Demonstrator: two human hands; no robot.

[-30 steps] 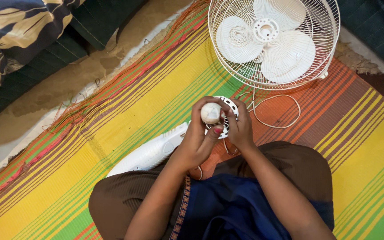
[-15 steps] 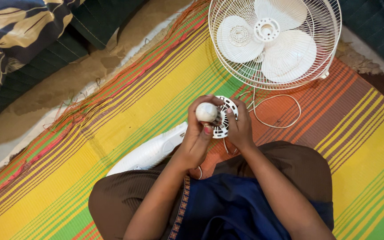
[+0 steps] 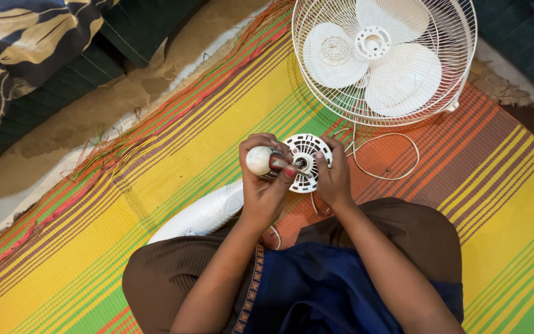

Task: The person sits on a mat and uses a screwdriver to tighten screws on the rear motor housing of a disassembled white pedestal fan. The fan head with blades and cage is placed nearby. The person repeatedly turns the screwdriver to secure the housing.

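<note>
My left hand (image 3: pixel 266 185) is clamped on a cream-handled screwdriver (image 3: pixel 261 161) set into the hub of the round white fan part (image 3: pixel 307 162) my right hand (image 3: pixel 335 179) grips above my lap; a tilt could slip the tip toward my fingers.

White vented disc (image 3: pixel 305 162) (round, upright)

There is a single view, from a camera worn on the person's head. It looks almost straight down over the lap at the striped floor mat (image 3: pixel 174 185), close enough that the forearms fill the lower middle. The top of the picture is what lies ahead: the white fan (image 3: pixel 383 59) lying flat. Dark cushions (image 3: pixel 38 55) edge the upper left.
</note>
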